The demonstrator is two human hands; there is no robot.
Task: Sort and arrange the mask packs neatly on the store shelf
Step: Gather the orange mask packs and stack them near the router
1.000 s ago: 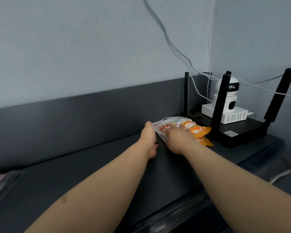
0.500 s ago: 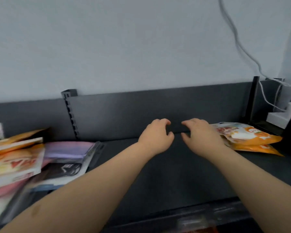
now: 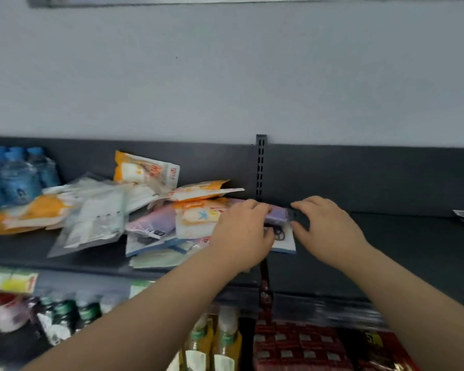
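Midway along the shelf [image 3: 399, 236], a purple mask pack [image 3: 279, 213] lies half hidden under the gripping left hand [image 3: 241, 231], right hand [image 3: 324, 226] apparently spread just beside it.

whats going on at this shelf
A person is sorting a messy pile of plastic mask packs on the dark grey store shelf. The left hand and right hand flank a flat purple pack at the pile's right end. Whether either hand grips it is unclear. Most packs lie jumbled and unsorted.

No text reads clearly; the red lettering on the orange mask pack [image 3: 145, 170] is blurred.
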